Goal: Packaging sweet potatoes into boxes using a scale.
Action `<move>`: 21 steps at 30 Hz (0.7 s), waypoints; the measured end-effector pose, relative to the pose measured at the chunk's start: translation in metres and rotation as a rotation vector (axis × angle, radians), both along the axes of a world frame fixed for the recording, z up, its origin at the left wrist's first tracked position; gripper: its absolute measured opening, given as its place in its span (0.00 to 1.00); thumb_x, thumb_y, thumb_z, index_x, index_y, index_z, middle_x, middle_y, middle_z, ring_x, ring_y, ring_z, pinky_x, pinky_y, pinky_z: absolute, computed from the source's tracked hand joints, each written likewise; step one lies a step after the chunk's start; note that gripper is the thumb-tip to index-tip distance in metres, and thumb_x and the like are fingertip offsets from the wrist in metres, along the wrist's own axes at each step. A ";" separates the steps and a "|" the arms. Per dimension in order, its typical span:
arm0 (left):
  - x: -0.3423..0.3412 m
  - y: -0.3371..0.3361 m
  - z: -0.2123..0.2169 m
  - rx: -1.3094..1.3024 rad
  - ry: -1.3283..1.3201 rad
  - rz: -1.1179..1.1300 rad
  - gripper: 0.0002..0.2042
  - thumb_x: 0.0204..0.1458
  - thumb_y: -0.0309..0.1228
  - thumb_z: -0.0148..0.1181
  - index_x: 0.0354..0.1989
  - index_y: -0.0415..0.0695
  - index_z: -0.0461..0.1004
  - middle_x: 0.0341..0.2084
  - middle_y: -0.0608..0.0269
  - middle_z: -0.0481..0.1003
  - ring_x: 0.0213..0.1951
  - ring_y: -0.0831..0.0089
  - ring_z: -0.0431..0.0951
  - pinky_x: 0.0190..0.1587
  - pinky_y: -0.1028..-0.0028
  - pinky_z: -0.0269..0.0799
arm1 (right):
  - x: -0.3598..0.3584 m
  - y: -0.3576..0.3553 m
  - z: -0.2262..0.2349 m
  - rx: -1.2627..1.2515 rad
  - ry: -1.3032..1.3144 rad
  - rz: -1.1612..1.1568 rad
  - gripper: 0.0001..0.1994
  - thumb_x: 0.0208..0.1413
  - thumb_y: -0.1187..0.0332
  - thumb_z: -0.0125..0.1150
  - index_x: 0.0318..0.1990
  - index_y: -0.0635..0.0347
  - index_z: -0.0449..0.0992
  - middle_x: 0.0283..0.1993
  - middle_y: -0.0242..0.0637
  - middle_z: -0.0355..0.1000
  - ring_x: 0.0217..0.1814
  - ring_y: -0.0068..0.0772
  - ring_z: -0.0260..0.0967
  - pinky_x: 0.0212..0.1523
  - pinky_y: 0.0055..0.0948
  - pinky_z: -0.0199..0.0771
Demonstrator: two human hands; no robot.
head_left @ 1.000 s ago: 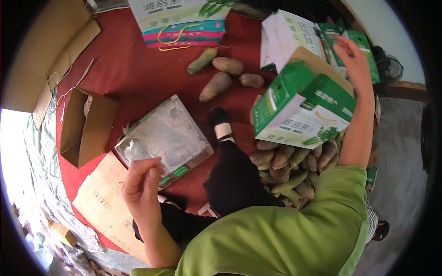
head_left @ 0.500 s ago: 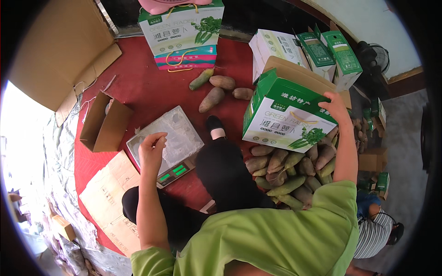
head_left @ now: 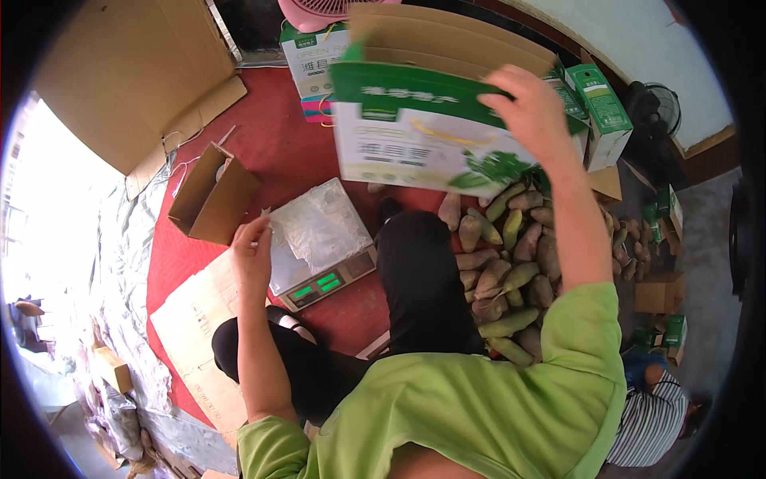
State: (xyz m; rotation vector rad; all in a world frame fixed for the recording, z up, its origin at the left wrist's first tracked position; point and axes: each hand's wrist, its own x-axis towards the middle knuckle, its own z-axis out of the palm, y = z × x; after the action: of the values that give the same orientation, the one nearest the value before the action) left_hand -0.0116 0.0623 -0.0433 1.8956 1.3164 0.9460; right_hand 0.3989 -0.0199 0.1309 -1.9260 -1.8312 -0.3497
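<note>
My right hand (head_left: 533,108) grips the top edge of a green-and-white cardboard gift box (head_left: 423,132), tilted and slightly blurred, held up over the red mat. Its brown inner side shows at the top, and a yellow cord lies on its front. My left hand (head_left: 252,254) is pinched beside the left edge of a digital scale (head_left: 319,231). Whatever is between its fingertips is too small to make out. The scale's plate is covered with wrinkled clear plastic. To the right of my leg lies a heap of green radishes (head_left: 511,275).
An open brown carton (head_left: 215,195) stands left of the scale, near a flat cardboard sheet (head_left: 191,327). A pink fan (head_left: 319,9) rests on stacked boxes at the back. More green boxes (head_left: 600,112) stand at the right. A person in a striped shirt (head_left: 650,419) is at lower right.
My right hand has raised the gift box and moved it left, off the radish heap. It now hides most of the stacked boxes and loose radishes behind. My left hand stays near the scale.
</note>
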 end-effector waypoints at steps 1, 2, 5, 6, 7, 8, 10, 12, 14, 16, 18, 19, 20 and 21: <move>-0.002 -0.003 0.010 0.000 0.002 0.001 0.12 0.52 0.22 0.58 0.45 0.41 0.77 0.34 0.62 0.73 0.34 0.76 0.73 0.36 0.77 0.69 | -0.018 0.012 -0.003 0.046 -0.005 0.071 0.09 0.49 0.63 0.61 0.35 0.55 0.76 0.35 0.35 0.72 0.42 0.43 0.70 0.40 0.40 0.70; -0.003 -0.006 0.017 0.087 -0.025 0.050 0.14 0.51 0.21 0.59 0.48 0.42 0.75 0.37 0.62 0.73 0.34 0.76 0.73 0.35 0.77 0.70 | -0.031 0.026 -0.012 0.072 -0.002 0.128 0.08 0.49 0.63 0.61 0.35 0.53 0.77 0.35 0.33 0.72 0.43 0.42 0.71 0.40 0.39 0.71; -0.013 -0.014 0.032 0.171 0.068 0.150 0.27 0.46 0.22 0.65 0.58 0.46 0.69 0.48 0.60 0.70 0.44 0.70 0.73 0.44 0.72 0.71 | -0.088 0.057 -0.040 0.204 0.010 0.274 0.06 0.46 0.67 0.64 0.32 0.53 0.76 0.32 0.31 0.71 0.40 0.38 0.70 0.37 0.36 0.71; -0.014 -0.016 0.037 0.388 0.158 0.187 0.31 0.43 0.23 0.68 0.59 0.47 0.66 0.53 0.59 0.67 0.51 0.65 0.69 0.51 0.68 0.67 | -0.107 0.064 -0.051 0.196 0.035 0.327 0.04 0.46 0.67 0.63 0.31 0.51 0.75 0.31 0.30 0.70 0.40 0.37 0.70 0.36 0.35 0.72; -0.015 -0.018 0.042 0.606 0.249 0.224 0.36 0.40 0.24 0.71 0.61 0.48 0.64 0.57 0.58 0.64 0.57 0.60 0.66 0.57 0.64 0.64 | -0.128 0.068 -0.060 0.159 0.030 0.337 0.03 0.47 0.68 0.61 0.30 0.51 0.75 0.31 0.29 0.69 0.39 0.36 0.69 0.36 0.34 0.72; -0.016 -0.023 0.046 0.569 0.253 0.212 0.42 0.35 0.29 0.75 0.64 0.49 0.61 0.64 0.57 0.55 0.66 0.53 0.53 0.65 0.56 0.52 | -0.142 0.071 -0.072 0.139 0.011 0.375 0.03 0.46 0.69 0.59 0.30 0.50 0.75 0.32 0.28 0.69 0.39 0.35 0.69 0.35 0.33 0.73; -0.020 -0.028 0.046 0.623 0.335 0.233 0.42 0.34 0.30 0.75 0.64 0.50 0.61 0.65 0.57 0.54 0.66 0.53 0.52 0.66 0.54 0.51 | -0.173 0.074 -0.096 0.060 -0.019 0.435 0.06 0.44 0.71 0.56 0.30 0.49 0.76 0.32 0.28 0.68 0.40 0.33 0.69 0.35 0.33 0.74; -0.022 -0.035 0.048 0.649 0.503 0.266 0.44 0.31 0.33 0.76 0.63 0.53 0.62 0.66 0.61 0.52 0.68 0.53 0.49 0.67 0.51 0.47 | -0.198 0.071 -0.119 -0.024 0.004 0.491 0.06 0.44 0.71 0.56 0.30 0.48 0.76 0.32 0.27 0.68 0.40 0.32 0.68 0.36 0.33 0.73; -0.022 -0.039 0.051 0.643 0.599 0.283 0.44 0.31 0.33 0.76 0.63 0.54 0.62 0.66 0.63 0.52 0.68 0.53 0.48 0.67 0.50 0.46 | -0.214 0.062 -0.135 -0.076 0.010 0.519 0.06 0.44 0.71 0.56 0.30 0.48 0.76 0.32 0.27 0.68 0.41 0.32 0.68 0.38 0.34 0.72; -0.022 -0.043 0.065 0.624 0.763 0.236 0.40 0.33 0.32 0.74 0.61 0.54 0.65 0.60 0.61 0.64 0.63 0.56 0.61 0.67 0.52 0.49 | -0.225 0.055 -0.137 -0.127 0.016 0.548 0.05 0.44 0.71 0.57 0.30 0.48 0.76 0.32 0.26 0.69 0.41 0.31 0.68 0.40 0.34 0.71; -0.029 -0.043 0.057 0.462 0.746 0.103 0.36 0.35 0.31 0.72 0.59 0.52 0.67 0.54 0.62 0.69 0.57 0.60 0.67 0.67 0.54 0.50 | -0.230 0.050 -0.136 -0.242 -0.055 0.565 0.05 0.46 0.69 0.59 0.31 0.48 0.77 0.33 0.26 0.70 0.43 0.31 0.68 0.43 0.34 0.68; -0.031 -0.043 0.054 0.302 0.725 -0.018 0.33 0.37 0.30 0.71 0.57 0.50 0.69 0.47 0.63 0.75 0.52 0.63 0.73 0.67 0.56 0.50 | -0.228 0.048 -0.135 -0.249 -0.050 0.560 0.05 0.46 0.69 0.59 0.31 0.48 0.77 0.33 0.26 0.70 0.43 0.31 0.68 0.43 0.34 0.68; -0.030 -0.044 0.049 0.387 0.711 -0.046 0.28 0.39 0.29 0.69 0.54 0.51 0.72 0.35 0.62 0.77 0.39 0.62 0.77 0.59 0.61 0.64 | -0.221 0.048 -0.135 -0.177 0.031 0.573 0.05 0.47 0.67 0.60 0.32 0.49 0.78 0.34 0.26 0.71 0.44 0.31 0.68 0.43 0.35 0.68; -0.025 -0.046 0.050 0.378 0.710 -0.055 0.28 0.39 0.29 0.69 0.54 0.51 0.72 0.35 0.62 0.77 0.39 0.62 0.77 0.59 0.61 0.64 | -0.213 0.048 -0.135 -0.107 0.111 0.584 0.06 0.47 0.65 0.61 0.33 0.49 0.79 0.34 0.27 0.71 0.45 0.32 0.68 0.44 0.35 0.68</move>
State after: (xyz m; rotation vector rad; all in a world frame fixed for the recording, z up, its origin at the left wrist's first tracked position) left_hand -0.0366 0.0167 0.0063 2.7033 1.5259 0.5208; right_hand 0.1857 0.0279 -0.0045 -1.3460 -2.2558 0.0488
